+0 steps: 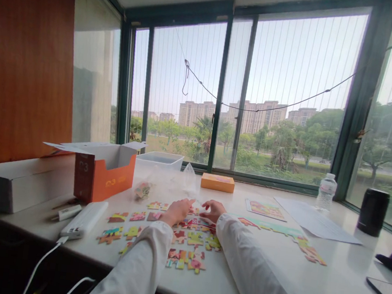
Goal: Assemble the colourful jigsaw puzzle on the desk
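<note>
Loose jigsaw puzzle pieces lie in rough rows on the white tabletop beneath and in front of my hands. Over the far rows is my left hand, its fingers pressed together and pointing right; whatever they hold is hidden. A small puzzle piece shows just by its fingertips. Facing it across a narrow gap, my right hand has bent fingers with the thumb apart, and no piece is visible between them. To the right, a joined strip of puzzle runs along the table and bends toward me.
An orange box, a clear plastic tub and a plastic bag of pieces stand left. A yellow-orange box sits near the window. Right are a picture card, paper, a bottle and a black cylinder. A white power bank lies front left.
</note>
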A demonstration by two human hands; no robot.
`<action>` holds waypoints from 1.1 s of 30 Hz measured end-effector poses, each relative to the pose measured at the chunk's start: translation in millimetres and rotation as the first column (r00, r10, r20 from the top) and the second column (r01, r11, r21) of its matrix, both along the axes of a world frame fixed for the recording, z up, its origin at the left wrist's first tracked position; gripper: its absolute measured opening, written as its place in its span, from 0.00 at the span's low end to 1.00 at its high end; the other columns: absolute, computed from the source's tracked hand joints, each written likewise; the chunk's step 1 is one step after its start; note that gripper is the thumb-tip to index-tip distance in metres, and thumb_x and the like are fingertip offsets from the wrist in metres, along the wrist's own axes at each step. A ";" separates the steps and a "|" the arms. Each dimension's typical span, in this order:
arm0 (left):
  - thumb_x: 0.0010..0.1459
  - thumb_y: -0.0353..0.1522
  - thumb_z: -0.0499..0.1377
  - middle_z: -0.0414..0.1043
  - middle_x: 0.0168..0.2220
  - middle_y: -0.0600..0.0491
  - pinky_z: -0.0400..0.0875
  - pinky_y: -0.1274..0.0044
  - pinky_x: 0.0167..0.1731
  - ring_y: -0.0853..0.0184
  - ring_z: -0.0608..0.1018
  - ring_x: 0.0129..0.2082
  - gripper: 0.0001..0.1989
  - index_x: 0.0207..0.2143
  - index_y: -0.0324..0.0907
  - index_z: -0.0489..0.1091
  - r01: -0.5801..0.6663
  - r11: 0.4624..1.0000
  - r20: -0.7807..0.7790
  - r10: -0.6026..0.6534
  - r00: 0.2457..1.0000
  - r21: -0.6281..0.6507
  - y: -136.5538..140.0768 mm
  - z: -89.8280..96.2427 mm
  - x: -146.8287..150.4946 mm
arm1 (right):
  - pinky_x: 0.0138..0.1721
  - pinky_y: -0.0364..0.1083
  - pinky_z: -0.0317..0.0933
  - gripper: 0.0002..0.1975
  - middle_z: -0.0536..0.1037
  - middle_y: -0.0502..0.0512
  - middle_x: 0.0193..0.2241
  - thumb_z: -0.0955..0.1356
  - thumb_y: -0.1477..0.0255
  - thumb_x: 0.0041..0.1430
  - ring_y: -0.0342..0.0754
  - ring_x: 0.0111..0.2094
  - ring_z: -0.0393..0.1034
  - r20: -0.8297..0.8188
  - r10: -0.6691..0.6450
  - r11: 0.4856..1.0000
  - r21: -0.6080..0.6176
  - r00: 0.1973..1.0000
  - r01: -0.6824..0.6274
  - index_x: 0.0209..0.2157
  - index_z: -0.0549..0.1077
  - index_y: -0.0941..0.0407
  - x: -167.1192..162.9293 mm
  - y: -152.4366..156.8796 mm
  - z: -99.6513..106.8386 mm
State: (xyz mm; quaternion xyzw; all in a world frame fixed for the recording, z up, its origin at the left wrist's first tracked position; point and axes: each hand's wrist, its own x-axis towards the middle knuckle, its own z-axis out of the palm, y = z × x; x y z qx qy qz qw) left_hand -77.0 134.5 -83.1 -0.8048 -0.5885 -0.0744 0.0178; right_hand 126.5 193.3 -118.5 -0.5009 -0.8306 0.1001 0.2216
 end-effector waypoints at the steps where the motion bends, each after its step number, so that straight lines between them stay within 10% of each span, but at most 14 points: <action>1: 0.63 0.34 0.51 0.72 0.53 0.46 0.70 0.70 0.47 0.58 0.77 0.50 0.25 0.63 0.51 0.60 -0.004 1.000 -0.004 0.004 1.000 -0.004 0.5 -1.1 -0.4 | 0.48 0.47 0.60 0.21 0.79 0.50 0.41 0.74 0.57 0.48 0.50 0.43 0.73 -0.017 0.005 1.000 -0.011 1.000 -0.005 0.44 0.78 0.49 -1.3 2.6 -0.9; 17: 0.61 0.30 0.51 0.72 0.51 0.46 0.71 0.70 0.46 0.57 0.77 0.50 0.27 0.63 0.52 0.60 0.002 1.000 -0.052 -0.003 0.999 -0.015 -2.7 1.1 -2.1 | 0.41 0.42 0.63 0.25 0.81 0.48 0.39 0.79 0.59 0.36 0.47 0.40 0.75 -0.140 0.026 0.957 -0.281 0.990 -0.065 0.40 0.80 0.49 -22.8 20.9 4.0; 33: 0.62 0.35 0.56 0.61 0.62 0.51 0.70 0.74 0.49 0.59 0.75 0.52 0.34 0.67 0.56 0.48 0.110 0.980 0.028 -0.116 0.993 0.165 -10.8 14.7 -8.4 | 0.52 0.54 0.57 0.24 0.80 0.52 0.39 0.80 0.60 0.33 0.56 0.45 0.73 -0.154 0.075 0.993 0.103 0.985 -0.060 0.35 0.80 0.52 -4.7 2.3 29.9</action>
